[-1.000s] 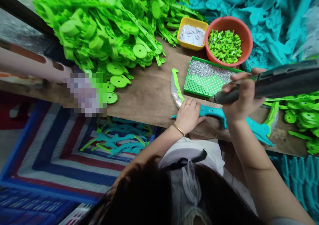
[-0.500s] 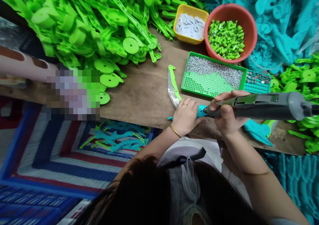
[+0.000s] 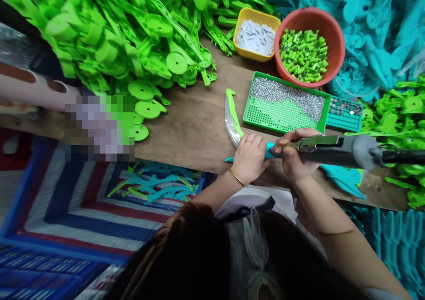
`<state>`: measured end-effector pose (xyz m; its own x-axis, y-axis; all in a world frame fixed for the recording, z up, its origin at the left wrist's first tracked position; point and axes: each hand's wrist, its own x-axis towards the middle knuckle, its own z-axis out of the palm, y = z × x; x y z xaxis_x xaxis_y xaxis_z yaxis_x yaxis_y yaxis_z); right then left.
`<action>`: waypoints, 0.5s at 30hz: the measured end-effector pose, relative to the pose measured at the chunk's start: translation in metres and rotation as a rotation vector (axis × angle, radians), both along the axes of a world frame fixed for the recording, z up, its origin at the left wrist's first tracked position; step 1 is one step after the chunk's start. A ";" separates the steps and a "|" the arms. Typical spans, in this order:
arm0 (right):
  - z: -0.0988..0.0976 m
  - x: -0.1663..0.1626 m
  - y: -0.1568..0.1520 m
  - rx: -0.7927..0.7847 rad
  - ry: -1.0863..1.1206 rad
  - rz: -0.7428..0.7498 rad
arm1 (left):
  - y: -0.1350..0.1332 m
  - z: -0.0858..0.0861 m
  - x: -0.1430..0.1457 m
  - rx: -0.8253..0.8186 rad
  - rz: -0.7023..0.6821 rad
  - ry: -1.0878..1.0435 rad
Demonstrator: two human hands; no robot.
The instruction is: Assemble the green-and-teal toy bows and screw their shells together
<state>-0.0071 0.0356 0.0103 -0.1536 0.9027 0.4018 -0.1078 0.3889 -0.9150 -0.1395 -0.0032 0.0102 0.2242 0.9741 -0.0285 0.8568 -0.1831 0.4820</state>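
My right hand (image 3: 295, 158) is wrapped around a grey electric screwdriver (image 3: 352, 151), which lies nearly level and points left. Its tip meets a teal plastic part (image 3: 270, 148) on the bench edge. My left hand (image 3: 251, 158), with a ring and a bracelet, is closed over that part and presses it down; much of it is hidden. From beneath my left fingers a curved bright-green and clear plastic piece (image 3: 232, 116) sticks out, and whether it is joined to the teal part I cannot tell. Another teal part (image 3: 343, 179) lies right of my right hand.
A green perforated tray (image 3: 282, 114) of small screws sits ahead, beside a teal tray (image 3: 343, 119). Behind stand a red bowl (image 3: 339, 48) and a yellow tub (image 3: 254, 56). Green parts (image 3: 149, 25) are heaped left; a striped-lined crate (image 3: 99, 211) holds parts below.
The screwdriver's back end has swung slightly toward me and its body has tilted, with the tip still at the teal part. My left hand keeps its hold; the whole view shifts slightly.
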 end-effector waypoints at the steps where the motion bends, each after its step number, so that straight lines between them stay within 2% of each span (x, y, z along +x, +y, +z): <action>1: 0.005 -0.003 0.001 0.021 0.015 -0.001 | 0.000 0.001 0.000 -0.015 0.003 0.003; 4: 0.030 -0.011 0.014 0.033 0.036 -0.020 | -0.004 0.003 -0.006 -0.026 0.015 0.013; 6: 0.044 -0.016 0.032 0.097 0.102 -0.112 | -0.010 0.005 -0.012 -0.034 0.040 0.032; 8: 0.047 -0.019 0.052 0.199 0.171 -0.227 | -0.014 0.008 -0.018 -0.061 0.073 0.073; 11: 0.033 -0.024 0.077 0.200 0.156 -0.312 | -0.013 0.016 -0.017 -0.076 0.070 0.142; 15: 0.010 -0.030 0.085 0.121 0.117 -0.371 | 0.000 0.019 -0.002 -0.055 -0.051 0.141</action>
<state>-0.0367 0.1201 0.0203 0.2266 0.8332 0.5044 -0.0408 0.5256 -0.8498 -0.1419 -0.0032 0.0296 0.2631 0.9577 -0.1166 0.9072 -0.2045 0.3677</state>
